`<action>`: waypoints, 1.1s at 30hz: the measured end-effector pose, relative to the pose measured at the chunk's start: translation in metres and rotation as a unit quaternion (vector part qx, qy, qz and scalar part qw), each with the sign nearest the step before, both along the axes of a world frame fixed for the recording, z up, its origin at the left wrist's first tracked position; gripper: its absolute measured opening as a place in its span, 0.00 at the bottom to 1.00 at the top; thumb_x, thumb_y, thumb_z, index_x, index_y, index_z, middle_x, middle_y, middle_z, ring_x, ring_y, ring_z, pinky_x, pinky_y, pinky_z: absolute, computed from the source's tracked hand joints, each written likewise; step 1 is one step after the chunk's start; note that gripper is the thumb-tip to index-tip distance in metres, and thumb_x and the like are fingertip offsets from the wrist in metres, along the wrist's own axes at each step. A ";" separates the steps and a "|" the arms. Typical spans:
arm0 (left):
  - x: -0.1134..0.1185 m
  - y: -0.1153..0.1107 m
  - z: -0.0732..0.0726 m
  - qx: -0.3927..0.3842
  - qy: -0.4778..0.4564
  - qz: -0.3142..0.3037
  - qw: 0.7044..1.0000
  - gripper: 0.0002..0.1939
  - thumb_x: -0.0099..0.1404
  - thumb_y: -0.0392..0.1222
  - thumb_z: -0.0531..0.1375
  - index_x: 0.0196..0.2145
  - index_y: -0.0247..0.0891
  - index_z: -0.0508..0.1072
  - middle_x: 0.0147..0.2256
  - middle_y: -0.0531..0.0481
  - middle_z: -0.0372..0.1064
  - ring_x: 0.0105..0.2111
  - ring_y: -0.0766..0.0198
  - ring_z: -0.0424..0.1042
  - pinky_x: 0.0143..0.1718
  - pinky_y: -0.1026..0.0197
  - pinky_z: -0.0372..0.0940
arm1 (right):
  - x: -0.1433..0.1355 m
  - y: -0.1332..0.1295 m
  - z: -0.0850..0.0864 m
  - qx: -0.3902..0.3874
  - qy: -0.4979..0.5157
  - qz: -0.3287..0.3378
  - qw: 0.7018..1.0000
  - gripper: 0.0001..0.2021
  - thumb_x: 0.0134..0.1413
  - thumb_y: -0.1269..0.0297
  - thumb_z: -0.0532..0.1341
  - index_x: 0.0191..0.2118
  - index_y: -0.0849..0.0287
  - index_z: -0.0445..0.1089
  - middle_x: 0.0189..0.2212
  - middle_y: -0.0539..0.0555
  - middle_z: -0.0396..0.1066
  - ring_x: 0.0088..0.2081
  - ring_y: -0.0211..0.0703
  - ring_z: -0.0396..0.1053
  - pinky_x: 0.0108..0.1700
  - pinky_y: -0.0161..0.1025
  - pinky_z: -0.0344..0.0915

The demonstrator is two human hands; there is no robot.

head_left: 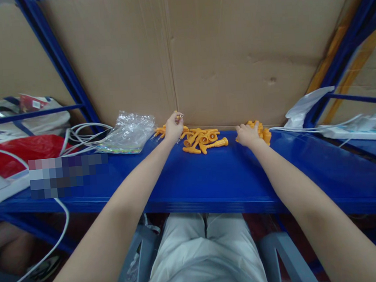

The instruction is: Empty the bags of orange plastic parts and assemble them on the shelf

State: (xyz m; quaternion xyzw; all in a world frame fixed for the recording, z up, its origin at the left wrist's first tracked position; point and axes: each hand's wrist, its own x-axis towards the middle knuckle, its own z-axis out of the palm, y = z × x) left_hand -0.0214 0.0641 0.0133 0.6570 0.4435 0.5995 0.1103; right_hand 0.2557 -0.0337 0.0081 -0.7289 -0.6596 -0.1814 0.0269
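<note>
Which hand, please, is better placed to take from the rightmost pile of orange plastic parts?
Probably the right hand: it touches those orange plastic parts, while the left hand grips a small piece.

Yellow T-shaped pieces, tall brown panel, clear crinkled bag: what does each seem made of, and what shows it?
Yellow T-shaped pieces: probably smooth moulded plastic, evenly coloured. Tall brown panel: apparently matte cardboard, creased and dented. Clear crinkled bag: likely glossy plastic film, with bright highlights.

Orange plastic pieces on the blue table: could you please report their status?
Left hand gripping partly hidden orange piece. Right hand on orange plastic cluster. Orange plastic pieces between hands. Transparent plastic bag further left.
</note>
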 end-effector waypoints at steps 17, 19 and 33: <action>-0.017 0.007 0.000 -0.116 0.498 0.101 0.854 0.26 0.67 0.39 0.55 0.63 0.38 0.66 0.63 0.32 0.63 0.63 0.41 0.62 0.61 0.41 0.60 | -0.007 0.000 0.001 0.064 -0.013 0.033 0.997 0.21 0.61 0.72 0.51 0.56 0.64 0.71 0.55 0.67 0.71 0.59 0.59 0.65 0.66 0.73 0.43; -0.021 0.011 0.001 -0.141 0.507 0.093 0.845 0.29 0.67 0.41 0.55 0.65 0.39 0.65 0.65 0.33 0.61 0.65 0.40 0.60 0.61 0.40 0.59 | -0.010 -0.001 0.003 0.067 -0.007 0.055 0.996 0.20 0.62 0.71 0.51 0.56 0.62 0.71 0.55 0.66 0.71 0.59 0.59 0.65 0.67 0.72 0.42; -0.026 0.054 0.009 -0.214 0.467 -0.032 0.857 0.29 0.50 0.34 0.62 0.51 0.41 0.77 0.52 0.47 0.78 0.51 0.59 0.75 0.55 0.63 0.66 | -0.036 -0.003 0.015 -0.098 0.104 0.194 0.971 0.21 0.62 0.71 0.49 0.47 0.58 0.79 0.50 0.57 0.79 0.49 0.49 0.76 0.50 0.39 0.67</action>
